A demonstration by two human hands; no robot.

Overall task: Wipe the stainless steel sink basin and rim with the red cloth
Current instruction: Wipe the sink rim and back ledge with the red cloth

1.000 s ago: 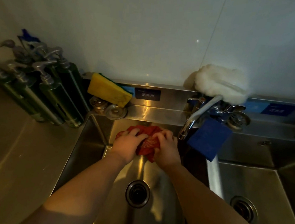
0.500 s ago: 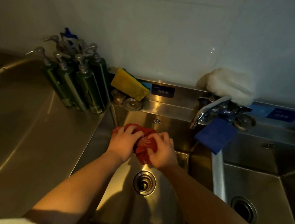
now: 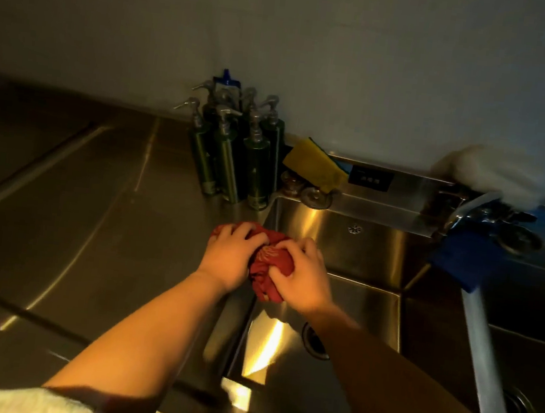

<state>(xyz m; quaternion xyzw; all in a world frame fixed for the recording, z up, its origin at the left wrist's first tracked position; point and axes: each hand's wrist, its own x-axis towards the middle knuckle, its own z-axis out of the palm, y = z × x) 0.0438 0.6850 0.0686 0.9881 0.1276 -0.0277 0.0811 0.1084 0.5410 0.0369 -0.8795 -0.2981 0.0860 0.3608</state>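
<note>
The red cloth (image 3: 269, 263) is bunched into a ball between both hands, over the left rim of the stainless steel sink basin (image 3: 354, 249). My left hand (image 3: 231, 256) grips its left side, fingers curled over the top. My right hand (image 3: 303, 278) grips its right side. The cloth's lower end hangs down just inside the basin's left wall. The drain (image 3: 311, 341) shows partly behind my right forearm.
Several green pump bottles (image 3: 236, 154) stand at the basin's back left corner, with a yellow sponge (image 3: 314, 167) beside them. The tap (image 3: 474, 209) carries a blue cloth (image 3: 465, 259) and a white cloth (image 3: 492, 173). A steel counter (image 3: 78, 201) lies left, a second basin (image 3: 524, 371) right.
Both hands have carried the bunched cloth from the back of the basin to its left rim. The view has swung left, showing more counter.
</note>
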